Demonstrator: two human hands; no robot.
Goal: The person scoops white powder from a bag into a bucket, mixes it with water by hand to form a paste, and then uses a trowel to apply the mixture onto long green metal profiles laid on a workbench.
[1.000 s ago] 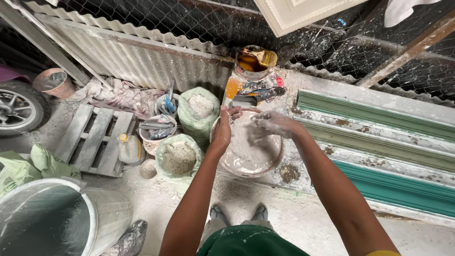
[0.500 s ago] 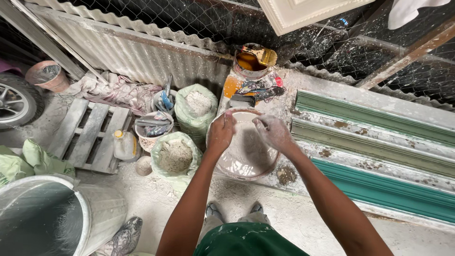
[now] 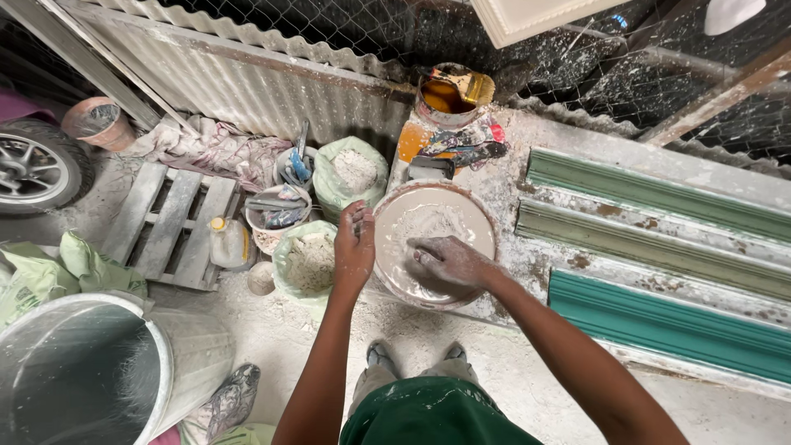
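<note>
White plaster fills a round bowl [image 3: 435, 244] at centre frame, sitting on a plaster-splashed slab [image 3: 527, 185]. Right hand [image 3: 445, 265] lies palm down inside the bowl near its lower rim, fingers loosely spread into the mix, dusted white. Left hand [image 3: 355, 245] grips the bowl's left rim, fingers pressed together and curled over the edge.

Just left of the bowl: green sack [image 3: 306, 262] open, grey powder inside. Above it, a second green sack [image 3: 353, 171] with white powder. Between and left of them, two small buckets [image 3: 278, 216] stuffed with tools, and a plastic bottle [image 3: 227, 243] with a yellow cap. Wooden pallet [image 3: 169, 222] further left, car wheel [image 3: 33, 169] at the left edge. Big grey drum [image 3: 91, 371] at lower left.

Above the bowl: trowel [image 3: 430, 168], rags [image 3: 465, 140], then a pot [image 3: 449, 95] with orange liquid. Right of the bowl, green moulded strips [image 3: 659, 272] run across the slab. Corrugated sheet [image 3: 247, 78] and wire mesh line the top of frame. Person's feet [image 3: 416, 358] are below the bowl, at lower centre.
</note>
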